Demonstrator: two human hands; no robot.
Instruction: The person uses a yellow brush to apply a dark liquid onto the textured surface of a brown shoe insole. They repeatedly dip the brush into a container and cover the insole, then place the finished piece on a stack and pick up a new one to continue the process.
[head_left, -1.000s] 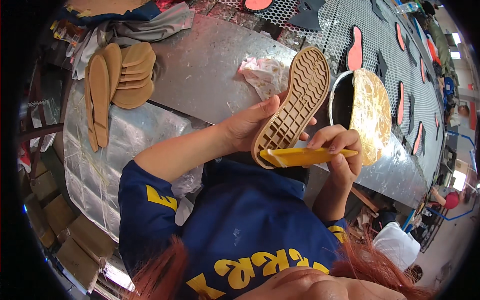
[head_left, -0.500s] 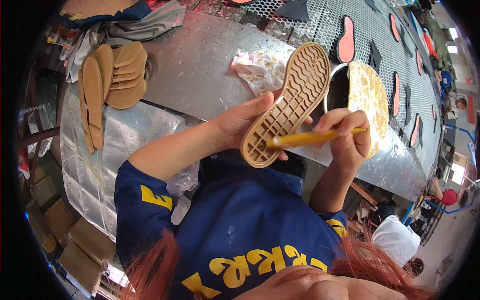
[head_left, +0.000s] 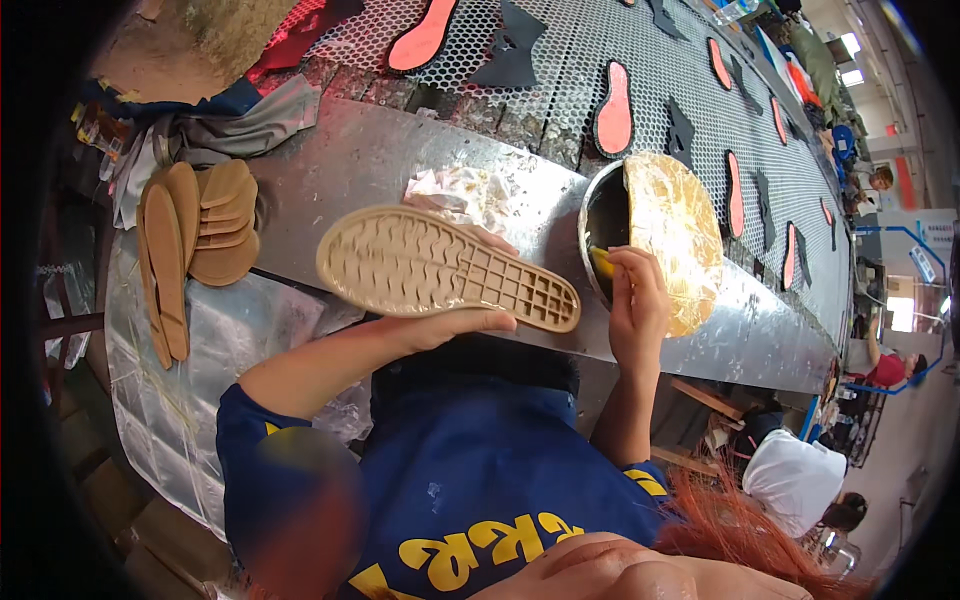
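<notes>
My left hand (head_left: 455,325) grips a tan shoe sole (head_left: 395,255), treaded face up, with wavy ridges at one end and a square grid at the other. The edge of the sole shines as if wet. In my right hand (head_left: 640,300) is a yellow brush (head_left: 601,262), its handle pinched between thumb and fingers. That hand is at the mouth of a round metal pot (head_left: 587,225), half covered by a shiny golden lid-like sheet (head_left: 685,235). The brush's lower end is hidden at the dark opening.
Several tan soles (head_left: 175,250) stand stacked on the left beside grey cloth (head_left: 235,125). A crumpled, stained tissue (head_left: 470,190) lies behind the held sole. Farther back, a perforated conveyor (head_left: 560,75) carries pink insoles (head_left: 614,115) and black cut pieces (head_left: 680,135). Other people are at the far right.
The sole has swung from steeply tilted to nearly level and moved left in view. My right hand has taken the brush off the sole and over to the pot.
</notes>
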